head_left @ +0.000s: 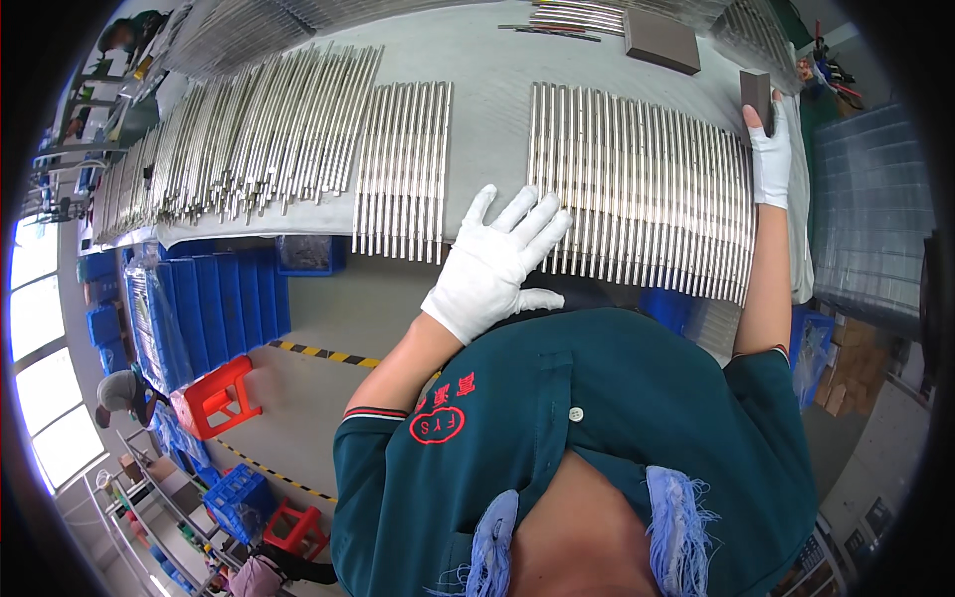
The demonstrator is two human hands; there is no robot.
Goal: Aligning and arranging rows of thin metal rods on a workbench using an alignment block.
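Step seems arranging or rubbing of rods [647, 189]: left hand [500, 261] spread at rods' left edge, right hand [773, 159] pinching block [755, 98]. Next move probably calls for steady grip.

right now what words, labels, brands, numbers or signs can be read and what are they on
Dark green shirt: red characters beside red letters in a rounded red outline; legible, but I won't copy the wording.
Floor tape: yellow-and-black stripes, no words visible.
Metal rods: no lettering I can make out.
Background: any text is too small or blurred to read.
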